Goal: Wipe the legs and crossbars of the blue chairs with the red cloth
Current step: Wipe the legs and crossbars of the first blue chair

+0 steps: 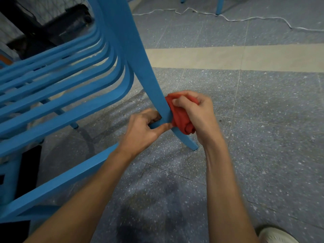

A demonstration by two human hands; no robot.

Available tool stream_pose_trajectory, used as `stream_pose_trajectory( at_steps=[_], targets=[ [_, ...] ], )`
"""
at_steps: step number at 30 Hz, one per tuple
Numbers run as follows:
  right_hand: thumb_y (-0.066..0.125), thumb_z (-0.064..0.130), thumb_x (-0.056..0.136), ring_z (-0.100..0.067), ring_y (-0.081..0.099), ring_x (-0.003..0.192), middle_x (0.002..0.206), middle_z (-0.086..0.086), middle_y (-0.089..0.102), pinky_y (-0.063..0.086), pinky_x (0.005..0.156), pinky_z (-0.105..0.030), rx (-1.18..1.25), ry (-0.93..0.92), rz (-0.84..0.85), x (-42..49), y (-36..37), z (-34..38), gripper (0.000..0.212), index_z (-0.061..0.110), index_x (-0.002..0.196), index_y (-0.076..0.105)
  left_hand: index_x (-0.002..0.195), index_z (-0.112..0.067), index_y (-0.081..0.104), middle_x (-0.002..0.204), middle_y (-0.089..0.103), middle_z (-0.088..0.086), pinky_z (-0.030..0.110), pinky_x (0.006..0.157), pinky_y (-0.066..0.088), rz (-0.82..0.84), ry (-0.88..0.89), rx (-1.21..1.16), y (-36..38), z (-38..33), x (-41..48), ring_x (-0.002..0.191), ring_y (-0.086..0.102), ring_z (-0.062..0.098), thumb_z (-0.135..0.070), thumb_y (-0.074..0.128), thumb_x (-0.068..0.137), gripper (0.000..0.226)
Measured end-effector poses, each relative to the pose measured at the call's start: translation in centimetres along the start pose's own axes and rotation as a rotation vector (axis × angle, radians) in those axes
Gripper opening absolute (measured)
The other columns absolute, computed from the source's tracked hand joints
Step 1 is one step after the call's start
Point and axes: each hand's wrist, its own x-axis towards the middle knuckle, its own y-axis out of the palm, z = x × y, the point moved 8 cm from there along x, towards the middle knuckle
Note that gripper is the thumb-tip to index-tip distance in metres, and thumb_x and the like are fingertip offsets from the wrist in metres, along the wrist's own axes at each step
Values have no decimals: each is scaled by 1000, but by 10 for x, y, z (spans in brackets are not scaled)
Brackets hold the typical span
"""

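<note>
Red cloth (180,120) in right hand (199,116), against blue chair leg (149,72).

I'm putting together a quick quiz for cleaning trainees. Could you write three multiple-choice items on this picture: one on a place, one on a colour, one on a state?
1. Where is the red cloth?
A. spread on the seat
B. against the chair leg, low down
C. hanging from a shoulder

2. What colour is the cord on the floor?
A. black
B. white
C. yellow

3. What is the left hand doing?
A. gripping the chair leg
B. hanging idle
C. holding the cloth

Answers:
1 B: the right hand presses the bunched cloth to the leg just above its foot.
2 B: the thin cord snaking over the far tiles is white.
3 A: its fingers and thumb wrap the leg beside the cloth.
</note>
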Motion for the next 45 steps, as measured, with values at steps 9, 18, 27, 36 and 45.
stream_pose_trajectory(
  at_steps=[9, 18, 27, 36, 45],
  targets=[
    [65, 13, 78, -24, 65, 63, 68, -7, 70, 52, 58, -32, -203, 325, -259, -13, -48, -106, 11, 15, 79, 76, 100, -17, 73, 87, 70, 4, 46, 68, 53, -3, -32, 22, 0, 6, 1, 78, 66, 22, -47, 72, 77, 38],
    [63, 17, 72, -21, 68, 80, 80, 0, 72, 57, 74, -44, 47, 11, -157, -23, -4, -3, 14, 20, 79, 74, 104, -18, 73, 93, 71, 0, 42, 76, 55, 9, -35, -13, 1, 5, 3, 84, 67, 17, -45, 73, 76, 39],
    [56, 13, 87, -21, 63, 61, 93, -21, 66, 49, 47, -21, 247, 438, -293, -67, -65, -111, 25, -2, 106, 64, 112, 0, 66, 97, 63, 10, 30, 79, 54, -470, 194, 207, -12, -24, -36, 86, 63, 17, -21, 68, 87, 33],
    [42, 25, 95, -15, 61, 69, 77, -5, 64, 53, 57, -25, 181, 661, -211, -89, -62, -175, 26, 10, 91, 64, 137, -29, 48, 124, 53, -4, 24, 97, 43, -209, -663, -466, 134, 51, -122, 113, 54, 8, -39, 64, 87, 53],
    [50, 6, 92, -25, 62, 84, 101, -15, 65, 53, 72, -34, -387, 512, -104, -53, -75, -158, 30, 9, 121, 58, 112, -25, 55, 95, 63, -3, 18, 52, 45, -269, -1097, -920, 184, 113, -123, 75, 59, 9, -17, 66, 85, 30]
  ],
)
